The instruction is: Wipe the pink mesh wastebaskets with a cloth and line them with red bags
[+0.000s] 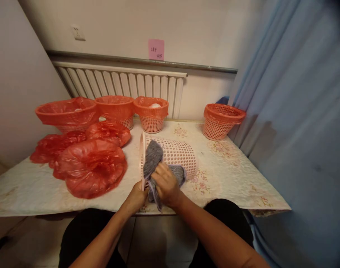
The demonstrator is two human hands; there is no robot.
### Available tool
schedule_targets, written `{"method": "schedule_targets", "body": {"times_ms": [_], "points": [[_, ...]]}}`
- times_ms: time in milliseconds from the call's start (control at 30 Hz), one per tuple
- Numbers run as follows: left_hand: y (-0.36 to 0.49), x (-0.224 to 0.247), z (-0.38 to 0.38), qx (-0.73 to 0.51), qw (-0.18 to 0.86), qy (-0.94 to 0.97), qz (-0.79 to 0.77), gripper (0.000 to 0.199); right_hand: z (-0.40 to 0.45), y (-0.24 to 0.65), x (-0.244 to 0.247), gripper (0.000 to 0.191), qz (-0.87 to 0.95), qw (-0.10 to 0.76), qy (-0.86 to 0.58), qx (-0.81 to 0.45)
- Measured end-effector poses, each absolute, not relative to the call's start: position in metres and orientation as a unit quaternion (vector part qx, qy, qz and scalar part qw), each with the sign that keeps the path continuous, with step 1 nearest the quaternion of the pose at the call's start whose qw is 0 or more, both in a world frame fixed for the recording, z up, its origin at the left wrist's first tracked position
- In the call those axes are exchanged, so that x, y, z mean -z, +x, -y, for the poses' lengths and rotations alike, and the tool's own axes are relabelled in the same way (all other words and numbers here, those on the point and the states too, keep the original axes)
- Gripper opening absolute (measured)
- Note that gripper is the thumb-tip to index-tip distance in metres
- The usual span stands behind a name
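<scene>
A pale pink perforated basket [181, 152] lies on its side near the front of the table, its rim toward the left. My left hand [138, 197] is closed on the lower part of that rim; its fingertips are partly hidden. My right hand [166, 184] grips a grey cloth [153, 158] and presses it against the basket's side close to the rim. Parts of the cloth stick out above, below and to the right of the hand.
Crumpled red plastic bags [92, 167] lie left of the basket. Behind stand several bag-lined baskets, including one [151, 123] at the middle and one [218, 126] at the right. A radiator [116, 83] lines the wall; a blue curtain [292, 111] hangs at the right.
</scene>
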State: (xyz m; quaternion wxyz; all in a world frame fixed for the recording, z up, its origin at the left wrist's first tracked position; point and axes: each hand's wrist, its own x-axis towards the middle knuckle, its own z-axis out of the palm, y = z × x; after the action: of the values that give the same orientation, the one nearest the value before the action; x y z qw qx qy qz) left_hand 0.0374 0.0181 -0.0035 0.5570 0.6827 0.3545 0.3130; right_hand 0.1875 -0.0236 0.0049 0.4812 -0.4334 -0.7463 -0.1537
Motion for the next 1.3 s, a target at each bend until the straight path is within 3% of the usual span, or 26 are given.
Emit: {"method": "schedule_targets", "body": {"times_ms": [100,267,433,533,833,1033,1167,1300], "points": [[0.035,0.009,-0.019,-0.31,0.555,0.679,-0.368,0.032,0.024,0.188,-0.008,0.044,0.751,0.475,-0.43,0.156],[0.034,0.013,-0.023,-0.325,0.586,0.654,-0.352,0.043,0.007,0.244,-0.009,0.054,0.6,0.539,-0.571,0.154],[0.036,0.015,-0.022,-0.317,0.585,0.664,-0.34,0.041,-0.004,0.298,-0.007,0.043,0.398,0.582,-0.698,0.126],[0.035,0.013,-0.018,-0.305,0.576,0.681,-0.334,0.037,-0.006,0.305,-0.006,0.043,0.368,0.588,-0.709,0.125],[0.035,0.007,0.003,-0.281,0.551,0.725,-0.302,0.039,0.008,0.251,-0.024,0.048,0.584,0.571,-0.566,0.111],[0.036,-0.008,0.007,-0.279,0.547,0.727,-0.307,0.023,0.027,0.193,-0.031,0.057,0.733,0.52,-0.428,0.1],[0.033,-0.016,-0.006,-0.28,0.556,0.717,-0.314,0.016,0.032,0.173,-0.02,0.053,0.75,0.501,-0.415,0.115],[0.035,-0.012,-0.016,-0.292,0.568,0.69,-0.34,0.022,0.028,0.174,-0.014,0.048,0.749,0.503,-0.403,0.156]]}}
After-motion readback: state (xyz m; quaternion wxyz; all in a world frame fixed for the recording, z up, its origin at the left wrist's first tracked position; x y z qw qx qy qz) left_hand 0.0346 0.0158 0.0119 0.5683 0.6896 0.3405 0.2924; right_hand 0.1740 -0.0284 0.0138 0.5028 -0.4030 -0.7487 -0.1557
